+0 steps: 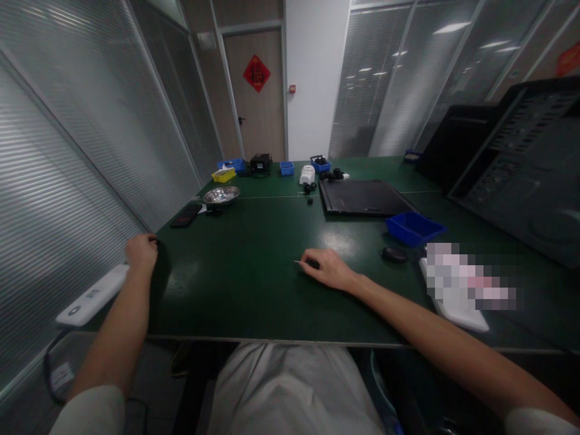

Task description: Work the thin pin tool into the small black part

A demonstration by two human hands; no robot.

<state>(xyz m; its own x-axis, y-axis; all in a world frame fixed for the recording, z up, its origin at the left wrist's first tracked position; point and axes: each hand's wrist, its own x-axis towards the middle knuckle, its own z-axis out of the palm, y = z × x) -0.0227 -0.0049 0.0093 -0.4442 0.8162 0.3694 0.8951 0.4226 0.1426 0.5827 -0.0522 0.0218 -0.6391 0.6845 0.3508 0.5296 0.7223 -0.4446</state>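
Note:
My right hand (328,269) rests on the green tabletop near its middle, fingers closed round a small dark tool (312,263). A thin bright tip pokes out of the fingers to the left; its exact kind is too small to make out. At the table's left edge lies my left hand (141,251), curled shut. Something small and dark shows by its fingertips, mostly hidden. Just below that hand is a white power strip (93,297). A black phone (186,215) lies beyond it, next to a shiny metal bowl (222,195).
Right of my right hand are a black mouse (394,255), a blue tray (414,228) and a white keyboard-like slab (457,311), partly blurred. A flat black panel (367,197) lies further back. Small bins, including a yellow tray (223,175), line the far edge. A computer case (521,175) stands right.

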